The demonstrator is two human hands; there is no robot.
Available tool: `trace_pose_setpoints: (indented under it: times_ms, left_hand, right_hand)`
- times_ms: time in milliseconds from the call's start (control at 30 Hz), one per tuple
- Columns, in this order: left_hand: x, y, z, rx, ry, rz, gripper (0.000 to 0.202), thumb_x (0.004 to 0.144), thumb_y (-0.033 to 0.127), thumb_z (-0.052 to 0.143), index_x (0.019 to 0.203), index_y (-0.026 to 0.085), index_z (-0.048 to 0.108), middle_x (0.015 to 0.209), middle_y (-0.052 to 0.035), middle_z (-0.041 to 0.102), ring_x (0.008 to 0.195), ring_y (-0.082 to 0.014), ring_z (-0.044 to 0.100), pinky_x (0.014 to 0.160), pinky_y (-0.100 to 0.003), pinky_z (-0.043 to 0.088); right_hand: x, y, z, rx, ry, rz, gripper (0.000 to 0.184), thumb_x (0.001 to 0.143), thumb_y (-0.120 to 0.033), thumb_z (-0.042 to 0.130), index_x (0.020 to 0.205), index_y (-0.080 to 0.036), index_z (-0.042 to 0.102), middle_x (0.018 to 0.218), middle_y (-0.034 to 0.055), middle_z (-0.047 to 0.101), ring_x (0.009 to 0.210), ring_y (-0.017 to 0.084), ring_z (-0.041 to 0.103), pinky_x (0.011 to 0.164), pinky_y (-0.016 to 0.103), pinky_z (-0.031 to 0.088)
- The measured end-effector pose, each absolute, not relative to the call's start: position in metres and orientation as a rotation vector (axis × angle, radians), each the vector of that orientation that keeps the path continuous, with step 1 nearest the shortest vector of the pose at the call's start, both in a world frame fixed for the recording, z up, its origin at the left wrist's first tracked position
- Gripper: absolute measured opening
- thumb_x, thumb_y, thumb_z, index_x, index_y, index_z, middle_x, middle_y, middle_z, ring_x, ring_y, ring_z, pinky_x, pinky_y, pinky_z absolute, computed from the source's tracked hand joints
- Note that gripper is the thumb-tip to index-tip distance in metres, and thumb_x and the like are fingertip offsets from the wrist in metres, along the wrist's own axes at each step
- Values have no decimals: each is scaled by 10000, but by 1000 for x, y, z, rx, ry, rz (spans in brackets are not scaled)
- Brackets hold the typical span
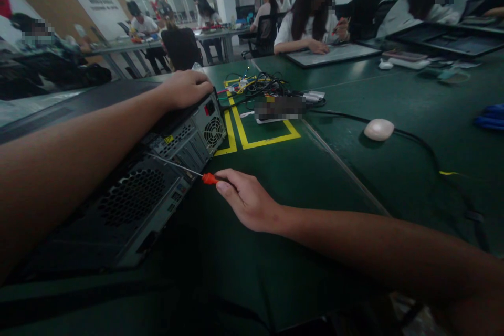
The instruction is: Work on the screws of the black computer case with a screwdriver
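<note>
A black computer tower (132, 197) lies on the green table at the left, its metal back panel with vents and ports turned toward me. My right hand (248, 199) is closed round the red handle of a screwdriver (209, 178). The long thin shaft reaches left to the back panel, near a yellow label; whether the tip sits in a screw I cannot tell. On the case's upper edge, above the power supply fan (213, 131), rests my left hand (185, 89), palm down, with its fingers bent over the corner.
Behind the tower lies a tangle of cables (268, 85) beside yellow tape marks (271, 142). A computer mouse (378, 129) and a black cable (421, 144) are on the right. Across the table a person (311, 21) works at a flat panel (334, 54); other people sit farther back.
</note>
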State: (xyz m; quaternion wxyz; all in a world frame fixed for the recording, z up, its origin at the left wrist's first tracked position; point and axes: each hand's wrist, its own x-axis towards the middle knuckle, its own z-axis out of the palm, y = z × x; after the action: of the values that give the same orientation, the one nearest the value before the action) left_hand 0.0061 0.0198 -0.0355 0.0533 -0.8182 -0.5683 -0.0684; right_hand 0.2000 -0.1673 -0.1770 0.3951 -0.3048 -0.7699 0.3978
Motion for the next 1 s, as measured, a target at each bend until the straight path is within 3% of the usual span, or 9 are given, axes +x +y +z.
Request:
trace_pose_setpoints:
  times_ms: [67,167,333,1000]
  left_hand:
    - [6,20,-36,-2494,-1731,-210,606,978,437,340,1288,95,733,1327,-185,717,1221,-327,654,1057,-434,484]
    - [6,21,-36,-2492,-1752,-209,594,979,440,352,1287,103,732,1325,-172,718,1221,-318,651,1061,-427,481]
    - [4,24,-38,-2478,-1718,-217,588,984,451,344,1261,118,741,1305,-172,725,1194,-327,660,1035,-436,492]
    - [4,24,-38,-2501,-1705,-200,629,981,439,321,1286,72,732,1304,-198,721,1198,-309,660,1040,-407,485]
  right_hand:
    - [200,-169,-175,-798,-1935,1049,274,1055,-398,566,1226,-184,564,990,35,651,819,178,598,772,335,459]
    - [201,-170,-174,-843,-1918,1089,272,977,-338,655,1173,-213,512,968,13,633,804,174,587,749,325,458]
    - [201,-169,-175,-850,-1912,1086,165,992,-305,626,1077,-222,512,920,-5,593,784,168,562,753,330,439]
    - [202,-168,-176,-826,-1912,1070,174,997,-351,612,1078,-224,524,926,-4,593,765,168,531,763,333,431]
